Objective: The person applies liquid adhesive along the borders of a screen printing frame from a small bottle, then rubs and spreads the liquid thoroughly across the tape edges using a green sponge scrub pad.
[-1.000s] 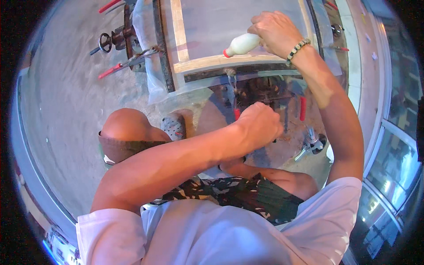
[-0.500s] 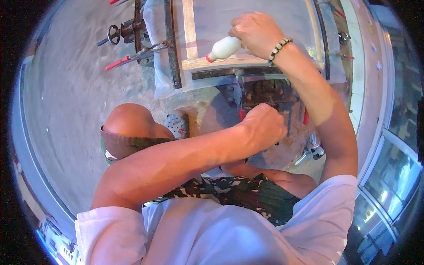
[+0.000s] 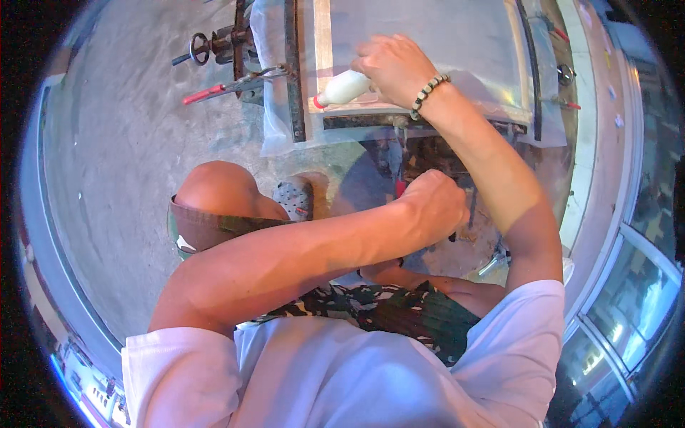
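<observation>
My right hand (image 3: 396, 71) is closed around a white squeeze bottle (image 3: 344, 87), held tilted with its red tip down at the lower-left corner of a pale wooden frame (image 3: 322, 36) under the translucent sheet area. Dark metal bars (image 3: 295, 85) run along the frame's sides. My left hand (image 3: 435, 203) is a closed fist lower down, beside a red handle (image 3: 401, 187) below the frame; what it holds, if anything, is hidden.
Clamps with red handles (image 3: 205, 94) and a black handwheel (image 3: 200, 48) flank the frame. Concrete floor (image 3: 114, 157) lies to the left, with my knee and a grey clog (image 3: 294, 194). A glass door (image 3: 631, 299) stands at the right.
My right hand and the bottle have moved left along the lower wooden strip to its corner. My left hand has shifted slightly right; the whole view has shifted a little.
</observation>
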Demonstrator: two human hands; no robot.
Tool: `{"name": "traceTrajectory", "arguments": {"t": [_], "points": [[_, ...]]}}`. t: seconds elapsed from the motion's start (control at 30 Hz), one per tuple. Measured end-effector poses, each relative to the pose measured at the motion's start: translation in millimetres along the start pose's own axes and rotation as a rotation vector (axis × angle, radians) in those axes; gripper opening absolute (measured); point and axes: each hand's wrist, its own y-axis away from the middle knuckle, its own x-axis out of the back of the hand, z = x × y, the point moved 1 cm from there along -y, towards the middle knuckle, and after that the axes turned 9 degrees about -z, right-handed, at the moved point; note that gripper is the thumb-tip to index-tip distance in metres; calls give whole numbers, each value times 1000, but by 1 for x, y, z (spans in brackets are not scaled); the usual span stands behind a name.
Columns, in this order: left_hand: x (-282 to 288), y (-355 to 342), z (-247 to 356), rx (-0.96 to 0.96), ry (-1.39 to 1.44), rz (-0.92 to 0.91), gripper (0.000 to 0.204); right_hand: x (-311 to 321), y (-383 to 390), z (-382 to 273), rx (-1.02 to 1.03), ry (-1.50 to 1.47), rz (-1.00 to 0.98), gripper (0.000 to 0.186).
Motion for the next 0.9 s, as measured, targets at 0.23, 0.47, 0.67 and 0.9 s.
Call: {"name": "traceTrajectory", "arguments": {"t": [0.23, 0.47, 0.67, 0.9], "points": [[4, 2, -2, 16, -20, -13, 13, -19, 23, 11, -163, -89, -56, 36], [7, 4, -5, 26, -22, -12, 14, -28, 40, 12, -261, -195, -57, 45], [8, 1, -4, 1, -13, 8, 15, -39, 29, 18, -381, -259, -14, 49], [16, 7, -10, 31, -7, -67, 14, -51, 3, 18, -545, -424, 62, 47]]}}
